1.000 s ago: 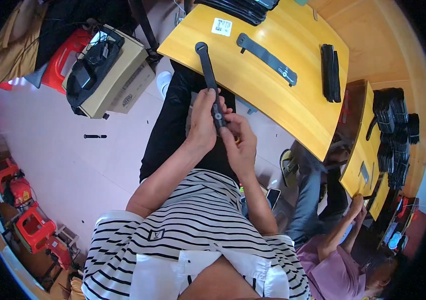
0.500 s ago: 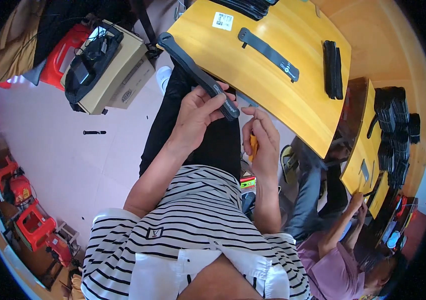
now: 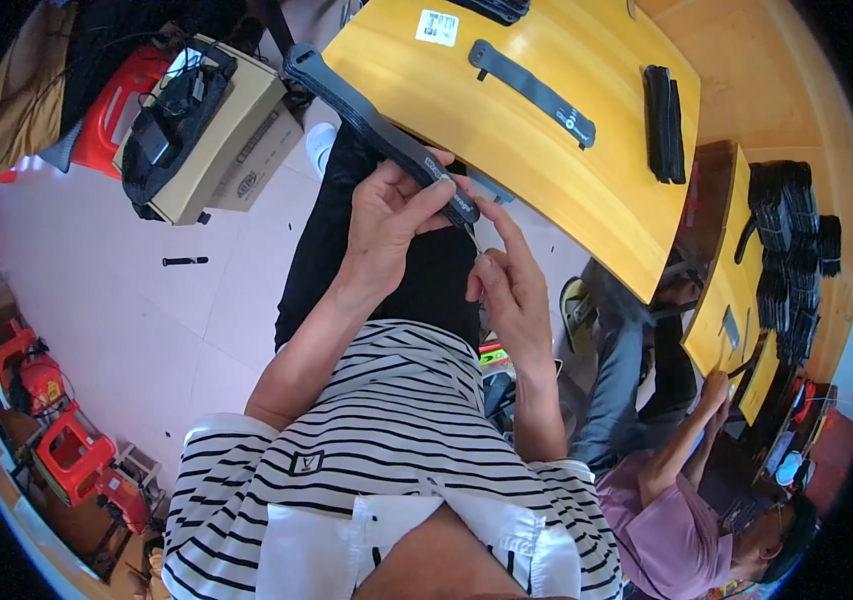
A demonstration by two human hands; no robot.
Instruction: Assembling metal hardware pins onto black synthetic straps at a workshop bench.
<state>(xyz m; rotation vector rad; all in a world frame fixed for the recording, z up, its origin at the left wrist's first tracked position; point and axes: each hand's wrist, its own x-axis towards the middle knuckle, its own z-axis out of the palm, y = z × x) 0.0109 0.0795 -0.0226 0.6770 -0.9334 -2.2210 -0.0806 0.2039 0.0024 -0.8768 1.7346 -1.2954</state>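
My left hand is closed round one end of a bundle of black straps. The bundle slants up and left past the table corner, with a rounded, holed far end and pale print on its top face. At its near end my right hand pinches a small tool with a thin metal tip; the fingers cover its handle. The right index fingertip is at the end of the straps. Whether the tool's tip touches them, I cannot tell.
On the yellow table lie a single black strap, a black bundle and a white label. A carton stands at left. At lower right, a person in a purple shirt works near stacked straps.
My right hand has turned and brought the tool's metal tip up to the straps' near end; its orange handle is now hidden. The left hand keeps its grip.
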